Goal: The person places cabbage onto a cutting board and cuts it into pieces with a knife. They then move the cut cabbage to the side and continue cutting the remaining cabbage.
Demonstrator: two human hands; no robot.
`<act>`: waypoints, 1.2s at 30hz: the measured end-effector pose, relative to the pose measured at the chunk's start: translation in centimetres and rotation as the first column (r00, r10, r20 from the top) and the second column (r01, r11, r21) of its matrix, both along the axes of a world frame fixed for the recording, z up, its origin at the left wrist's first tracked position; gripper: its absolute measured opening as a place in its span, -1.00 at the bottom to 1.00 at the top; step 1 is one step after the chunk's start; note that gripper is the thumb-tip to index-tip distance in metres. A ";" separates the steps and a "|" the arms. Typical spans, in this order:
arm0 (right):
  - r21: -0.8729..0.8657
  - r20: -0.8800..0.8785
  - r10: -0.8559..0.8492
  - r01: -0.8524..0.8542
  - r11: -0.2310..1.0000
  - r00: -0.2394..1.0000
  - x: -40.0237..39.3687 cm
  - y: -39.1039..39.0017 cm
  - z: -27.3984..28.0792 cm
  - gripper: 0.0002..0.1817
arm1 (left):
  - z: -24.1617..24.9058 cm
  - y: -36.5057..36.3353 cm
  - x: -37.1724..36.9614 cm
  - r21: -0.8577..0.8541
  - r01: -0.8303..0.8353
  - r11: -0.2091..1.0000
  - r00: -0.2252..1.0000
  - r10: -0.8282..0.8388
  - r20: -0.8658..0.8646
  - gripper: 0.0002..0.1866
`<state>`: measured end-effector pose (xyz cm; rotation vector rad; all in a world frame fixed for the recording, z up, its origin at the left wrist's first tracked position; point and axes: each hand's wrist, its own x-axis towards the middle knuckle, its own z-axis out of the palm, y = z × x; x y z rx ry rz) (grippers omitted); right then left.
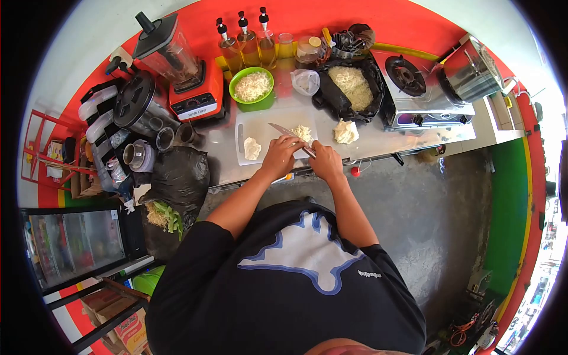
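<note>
My right hand is closed round the handle of a kitchen knife, whose blade points up and left across a white cutting board. Close beside it, my left hand has its fingers bent together at the blade; what lies under them is hidden. Finely cut pale food is heaped on the board just beyond the knife. A flat pale piece rests at the board's left side. Right of the board, a larger pale chunk sits on the metal counter.
A green bowl of pale shreds stands behind the board, near a red blender and pump bottles. A black bag holds more shreds. At right is a gas stove with a steel pot.
</note>
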<state>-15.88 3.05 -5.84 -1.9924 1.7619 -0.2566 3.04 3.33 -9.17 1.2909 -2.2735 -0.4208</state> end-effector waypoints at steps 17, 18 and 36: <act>-0.035 0.066 0.022 -0.020 0.999 0.998 -7.4 -0.8 2.6 -0.71 | -3.8 -4.0 3.0 -0.053 -0.248 0.967 0.969 0.247 -0.022 -0.35; -0.016 0.132 0.013 -0.011 1.000 0.991 -7.5 -1.0 2.7 -0.70 | -4.0 -3.9 3.7 -0.070 -0.326 0.943 0.944 0.321 -0.070 -0.35; 0.193 0.278 0.100 -0.158 0.969 0.955 -5.1 -0.5 -7.0 -0.67 | -3.5 1.3 8.7 0.161 -0.562 0.812 0.825 0.563 0.041 -0.67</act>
